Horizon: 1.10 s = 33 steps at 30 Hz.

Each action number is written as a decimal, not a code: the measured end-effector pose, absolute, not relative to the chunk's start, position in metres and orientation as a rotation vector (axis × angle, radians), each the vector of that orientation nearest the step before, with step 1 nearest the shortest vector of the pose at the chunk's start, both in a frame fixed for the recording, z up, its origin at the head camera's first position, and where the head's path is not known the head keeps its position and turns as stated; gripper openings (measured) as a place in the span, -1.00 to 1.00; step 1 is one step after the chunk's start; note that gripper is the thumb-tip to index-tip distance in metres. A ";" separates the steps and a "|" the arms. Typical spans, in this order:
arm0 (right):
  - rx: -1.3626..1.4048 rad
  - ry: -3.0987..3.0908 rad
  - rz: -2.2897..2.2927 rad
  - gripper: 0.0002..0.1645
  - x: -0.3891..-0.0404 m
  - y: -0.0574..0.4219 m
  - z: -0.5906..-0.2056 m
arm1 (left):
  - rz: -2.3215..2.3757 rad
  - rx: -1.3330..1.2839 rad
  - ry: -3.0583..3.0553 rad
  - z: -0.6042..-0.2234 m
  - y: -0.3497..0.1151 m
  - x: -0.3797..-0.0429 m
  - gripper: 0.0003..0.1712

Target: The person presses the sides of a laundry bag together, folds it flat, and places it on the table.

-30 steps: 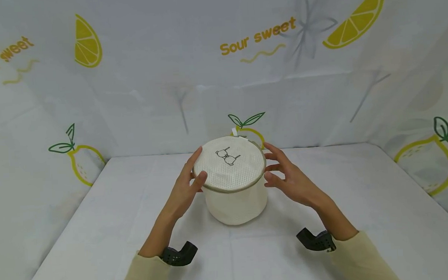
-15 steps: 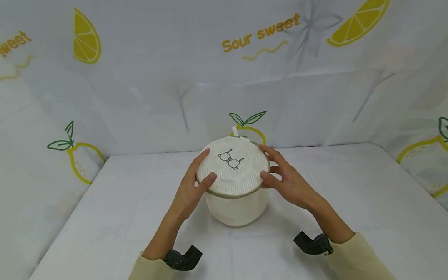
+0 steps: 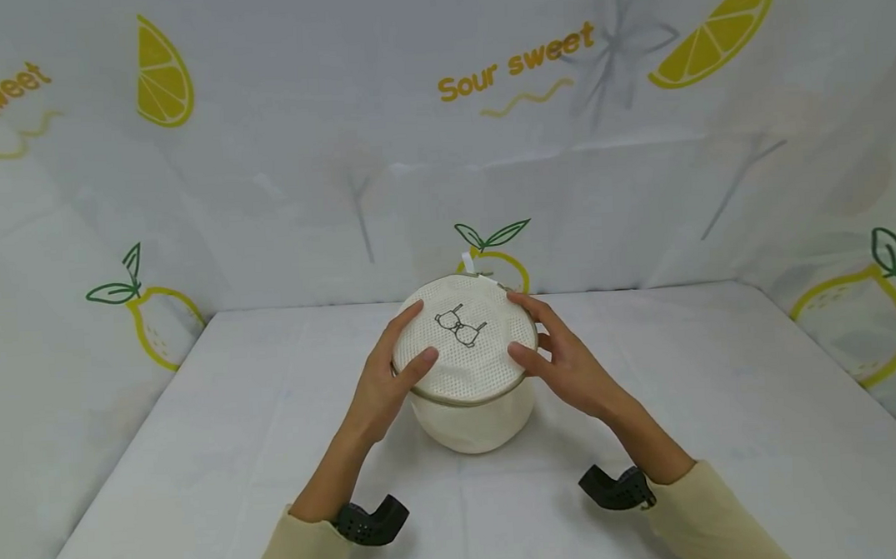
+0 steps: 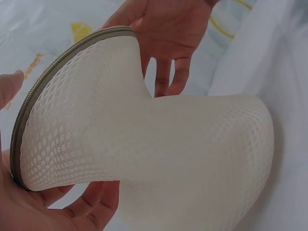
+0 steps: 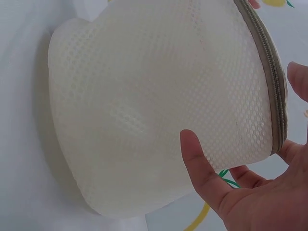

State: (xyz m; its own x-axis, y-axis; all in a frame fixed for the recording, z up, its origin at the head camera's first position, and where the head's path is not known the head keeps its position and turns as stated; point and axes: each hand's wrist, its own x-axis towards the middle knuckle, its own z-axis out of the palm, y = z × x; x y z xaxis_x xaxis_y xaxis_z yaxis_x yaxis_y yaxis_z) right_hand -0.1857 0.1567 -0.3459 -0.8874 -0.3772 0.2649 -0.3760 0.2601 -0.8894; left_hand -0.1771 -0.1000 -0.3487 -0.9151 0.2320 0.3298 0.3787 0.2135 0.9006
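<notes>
A cream, round mesh laundry bag point(image 3: 463, 370) stands on the white table, its zipped lid facing up and tilted toward me. A dark outline drawing is printed on the lid. My left hand point(image 3: 388, 378) grips the rim from the left, thumb on the lid and fingers under the edge. From the right, my right hand point(image 3: 567, 358) holds the rim with its thumb on top. The brown zip point(image 4: 45, 79) looks closed along the part seen in the left wrist view. In the right wrist view, the fingers point(image 5: 197, 163) lie along the mesh side. The side wall is dented below the rim.
A white tabletop point(image 3: 275, 454) spreads around the bag. Behind it hangs a white cloth backdrop point(image 3: 303, 219) printed with lemons and lettering. A small white tag point(image 3: 468, 262) sticks up at the lid's far edge. Black wrist cameras point(image 3: 372, 520) sit on both wrists.
My right hand has come in from beside the bag, its thumb now over the lid. Both thumbs lie farther inward, and the lid has tilted toward me and sunk slightly.
</notes>
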 end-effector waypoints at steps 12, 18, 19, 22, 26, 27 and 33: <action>-0.741 2.447 -1.812 -0.20 -0.185 0.152 -0.349 | -1.923 -0.569 -2.317 -0.353 -0.099 -0.180 -0.20; -0.731 2.545 -1.740 -0.18 -0.184 0.149 -0.351 | -1.937 -0.557 -2.340 -0.354 -0.097 -0.179 -0.16; -0.729 2.547 -1.739 -0.17 -0.184 0.149 -0.351 | -1.938 -0.556 -2.343 -0.354 -0.097 -0.179 -0.15; -0.721 2.546 -1.743 -0.15 -0.183 0.148 -0.352 | -1.952 -0.555 -2.340 -0.354 -0.097 -0.179 -0.13; -0.716 2.533 -1.750 -0.14 -0.182 0.146 -0.353 | -1.979 -0.546 -2.339 -0.353 -0.095 -0.178 -0.12; -0.718 2.531 -1.750 -0.13 -0.182 0.145 -0.354 | -1.981 -0.543 -2.340 -0.353 -0.095 -0.178 -0.12; -0.724 2.500 -1.780 -0.12 -0.181 0.141 -0.356 | -1.951 -0.506 -2.363 -0.354 -0.093 -0.178 -0.11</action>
